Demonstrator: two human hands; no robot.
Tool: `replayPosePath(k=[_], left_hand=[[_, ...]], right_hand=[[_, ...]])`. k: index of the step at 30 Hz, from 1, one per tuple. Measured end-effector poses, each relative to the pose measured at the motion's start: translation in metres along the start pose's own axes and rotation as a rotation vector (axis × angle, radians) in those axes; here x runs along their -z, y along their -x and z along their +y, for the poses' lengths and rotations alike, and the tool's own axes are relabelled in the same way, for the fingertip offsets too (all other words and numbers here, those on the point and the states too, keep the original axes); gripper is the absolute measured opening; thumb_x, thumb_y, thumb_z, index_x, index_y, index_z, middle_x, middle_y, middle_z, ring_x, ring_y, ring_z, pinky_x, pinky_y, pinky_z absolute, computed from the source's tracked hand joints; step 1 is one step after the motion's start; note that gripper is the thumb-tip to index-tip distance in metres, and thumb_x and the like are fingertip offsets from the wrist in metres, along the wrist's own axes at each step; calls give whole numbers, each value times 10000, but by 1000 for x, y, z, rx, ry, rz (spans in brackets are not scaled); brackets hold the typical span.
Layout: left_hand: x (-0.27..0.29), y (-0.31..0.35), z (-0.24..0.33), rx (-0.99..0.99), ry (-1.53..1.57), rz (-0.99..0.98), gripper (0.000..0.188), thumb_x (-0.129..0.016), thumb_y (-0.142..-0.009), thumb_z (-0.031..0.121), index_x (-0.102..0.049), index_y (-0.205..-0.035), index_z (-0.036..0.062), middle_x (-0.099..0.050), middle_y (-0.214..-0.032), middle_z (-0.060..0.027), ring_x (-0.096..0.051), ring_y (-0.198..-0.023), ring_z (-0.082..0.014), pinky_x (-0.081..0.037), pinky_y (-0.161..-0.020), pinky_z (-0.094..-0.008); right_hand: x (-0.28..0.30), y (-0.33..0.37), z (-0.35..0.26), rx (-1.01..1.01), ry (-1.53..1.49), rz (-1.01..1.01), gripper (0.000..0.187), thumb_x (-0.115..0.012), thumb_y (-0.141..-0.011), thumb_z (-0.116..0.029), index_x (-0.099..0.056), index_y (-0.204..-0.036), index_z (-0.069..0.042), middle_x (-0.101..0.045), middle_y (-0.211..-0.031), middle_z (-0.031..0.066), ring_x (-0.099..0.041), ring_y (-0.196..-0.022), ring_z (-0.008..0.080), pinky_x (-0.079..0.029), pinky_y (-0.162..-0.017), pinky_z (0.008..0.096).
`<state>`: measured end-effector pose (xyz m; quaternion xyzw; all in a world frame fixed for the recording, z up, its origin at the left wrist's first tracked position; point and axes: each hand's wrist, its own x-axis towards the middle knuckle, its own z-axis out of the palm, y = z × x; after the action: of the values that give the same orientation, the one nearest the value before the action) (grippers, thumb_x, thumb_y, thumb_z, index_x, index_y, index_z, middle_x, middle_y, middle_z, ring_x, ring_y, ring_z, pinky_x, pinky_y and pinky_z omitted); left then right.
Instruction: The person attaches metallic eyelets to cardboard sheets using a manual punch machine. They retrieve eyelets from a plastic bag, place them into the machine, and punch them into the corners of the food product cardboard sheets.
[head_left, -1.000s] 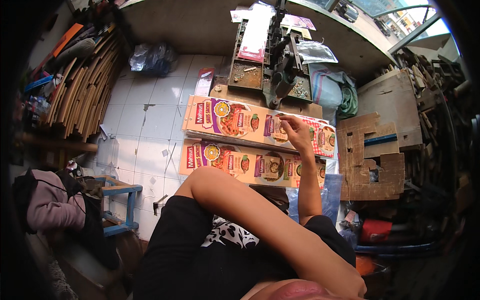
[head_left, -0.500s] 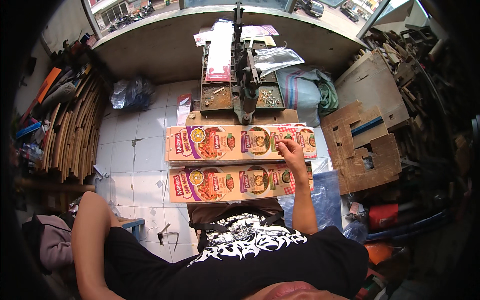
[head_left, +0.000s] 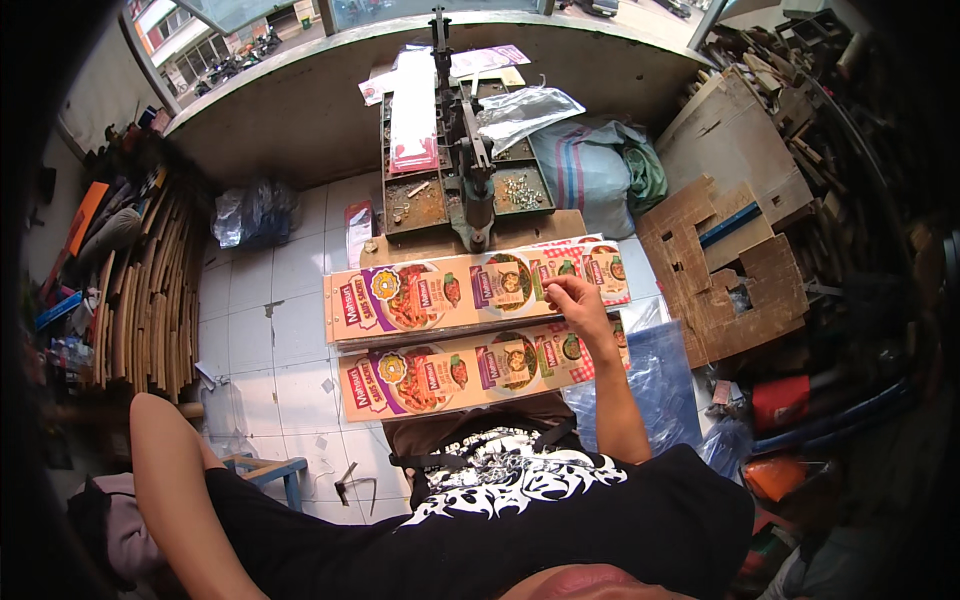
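Observation:
My right hand (head_left: 578, 303) is over the right part of the far stack of long printed cardboard strips (head_left: 352, 300), its thumb and fingertips pinched together. Whatever sits in the pinch, if anything, is too small to make out. Closer to my body lies a second stack of the same orange strips (head_left: 468, 390), with food pictures on it. Just beyond the far stack stands a dark metal hand press (head_left: 478, 190). Of my left arm (head_left: 185, 480) only the bent elbow part shows, at the lower left; its hand is out of sight.
Behind the press is a compartment tray (head_left: 545, 210) with small metal pieces. White and pink strips (head_left: 413, 110) lie across it. A stuffed sack (head_left: 580, 180) and cut-out wooden boards (head_left: 720, 290) stand to the right, stacked thin boards (head_left: 145, 290) to the left. Clear plastic sheeting (head_left: 650, 385) lies beside my right forearm.
My view has tilted and shifted a little, so the strips now lie aslant. My right hand stays pinched above the far stack; my left elbow remains out to the side.

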<state>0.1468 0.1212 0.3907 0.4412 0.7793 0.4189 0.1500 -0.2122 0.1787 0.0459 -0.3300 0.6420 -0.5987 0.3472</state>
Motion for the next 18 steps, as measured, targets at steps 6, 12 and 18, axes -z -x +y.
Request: replayPosePath(k=[6,12,18], left_hand=[[24,38,-88,54,488,-116,411,-649,-932,358,-610,-1068,-28,-592,-886,-147,-620,-766,-326,-484,-580,-380],[-45,73,-240,649,-181,882,316,-785,-809,156,-651,-1065,28,-680,-926,-97,-678,-839,-231,-543,-707,-326],[-112,72,-346,976,-686,1427,370,-796,-776,227,-651,-1087,88,-586,-1188,-125,-557,-1148,-324,-397,-1013,-487]], right_hand=[[-3,10,10,3,41,94,179,-609,-955,-114,-693,-1038,20,-672,-842,22,-612,-777,69,-491,-690,228],[-16,14,11,362,720,111,184,-682,-847,-117,-714,-1009,-38,-678,-953,125,-636,-923,290,-499,-836,373],[-15,33,24,432,971,136,382,-764,-719,-139,-684,-1090,-89,-587,-1237,131,-512,-1191,327,-372,-1046,434]])
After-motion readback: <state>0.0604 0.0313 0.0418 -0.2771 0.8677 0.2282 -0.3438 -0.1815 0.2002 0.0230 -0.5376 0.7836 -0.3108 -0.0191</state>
